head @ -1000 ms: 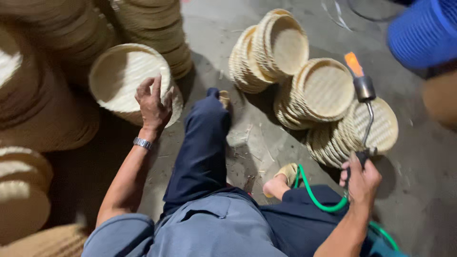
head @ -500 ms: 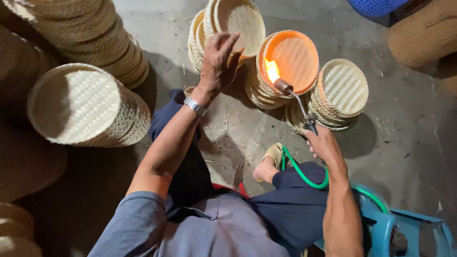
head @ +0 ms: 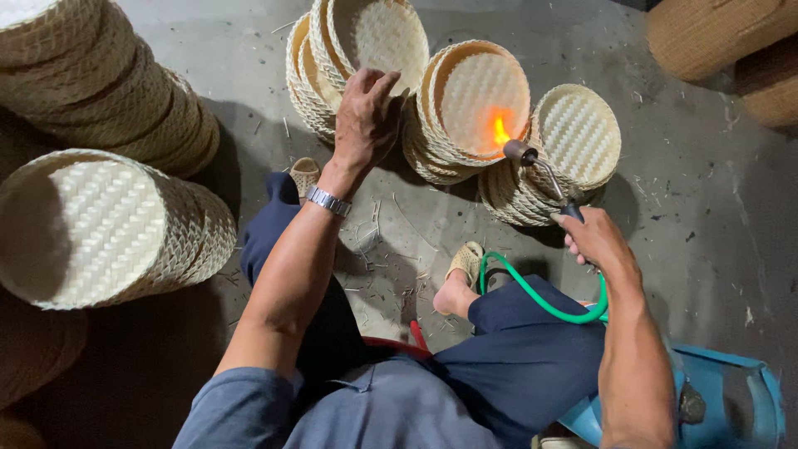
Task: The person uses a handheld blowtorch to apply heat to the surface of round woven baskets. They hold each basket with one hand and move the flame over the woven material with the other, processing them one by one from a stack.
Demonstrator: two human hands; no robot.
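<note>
The torch (head: 544,179), gripped in the right hand (head: 600,241), is best kept moving over the lit basket (head: 478,104), steadied just left by the left hand's (head: 362,120) curled fingers.

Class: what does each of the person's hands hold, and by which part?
The right hand grips a gas torch by its handle. The left hand rests on the rim of a leaning woven basket.
</note>
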